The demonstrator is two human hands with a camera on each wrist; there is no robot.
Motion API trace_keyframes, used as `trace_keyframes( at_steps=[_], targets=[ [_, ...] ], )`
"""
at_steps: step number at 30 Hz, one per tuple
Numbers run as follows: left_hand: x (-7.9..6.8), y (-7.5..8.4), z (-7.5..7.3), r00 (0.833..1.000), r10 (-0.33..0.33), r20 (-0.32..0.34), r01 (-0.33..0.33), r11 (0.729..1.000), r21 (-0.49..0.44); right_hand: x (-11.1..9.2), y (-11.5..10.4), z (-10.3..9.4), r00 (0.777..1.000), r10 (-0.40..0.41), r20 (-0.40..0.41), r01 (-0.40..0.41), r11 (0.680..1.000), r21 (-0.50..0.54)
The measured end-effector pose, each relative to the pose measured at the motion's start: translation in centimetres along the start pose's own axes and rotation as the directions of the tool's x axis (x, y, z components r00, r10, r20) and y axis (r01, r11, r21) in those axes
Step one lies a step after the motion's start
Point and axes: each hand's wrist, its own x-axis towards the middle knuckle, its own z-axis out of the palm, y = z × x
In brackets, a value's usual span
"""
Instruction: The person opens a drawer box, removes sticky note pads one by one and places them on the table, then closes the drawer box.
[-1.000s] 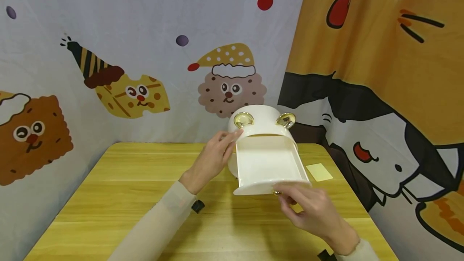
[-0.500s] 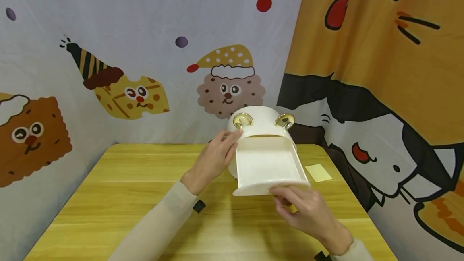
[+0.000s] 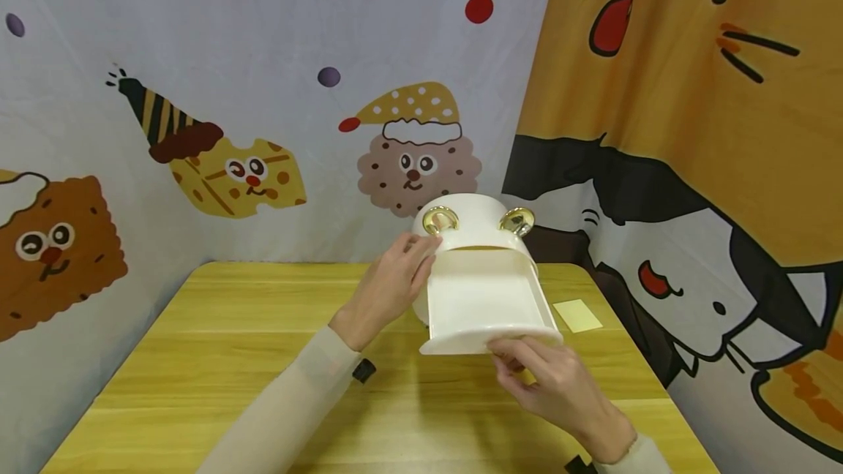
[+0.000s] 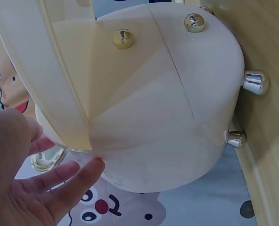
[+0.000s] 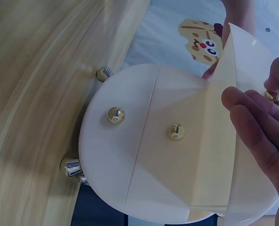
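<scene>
I see the right hand (image 3: 553, 379) pinching the gold knob (image 5: 274, 98) of the upper drawer (image 3: 484, 298), which juts from the white cabinet (image 3: 476, 219) standing on the table (image 3: 197, 379). Left hand (image 3: 388, 284), fingers apart, touches the cabinet's side, probably bracing against drawer pull.

There are two grips (image 3: 390, 280) (image 3: 560, 390), one cabinet (image 3: 476, 215), two ears (image 3: 440, 221), three gold knobs (image 4: 123, 38), one note (image 3: 577, 315).

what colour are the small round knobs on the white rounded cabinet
Shiny gold; the small round metallic knobs show best in the right wrist view.
</scene>
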Motion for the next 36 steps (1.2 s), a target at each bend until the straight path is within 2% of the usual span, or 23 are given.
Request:
trace_keyframes(
  at_steps=[16, 25, 36],
  targets=[
    [0.5, 0.1, -0.2, 1.0, 0.001, -0.014, -0.001, 0.999, -0.032, 1.1, 0.6, 0.6, 1.0, 0.015, -0.025, -0.015, 1.0, -0.003],
    [0.5, 0.1, -0.3, 1.0, -0.025, 0.0, 0.025, 0.999, -0.048, 1.9, 1.3, 0.9, 0.997, 0.08, 0.003, -0.079, 0.996, -0.034],
    [0.5, -0.1, -0.3, 1.0, -0.027, 0.0, 0.027, 0.998, -0.051, 2.7, 2.5, 1.4, 0.994, 0.109, 0.0, -0.109, 0.993, -0.05]
  ],
)
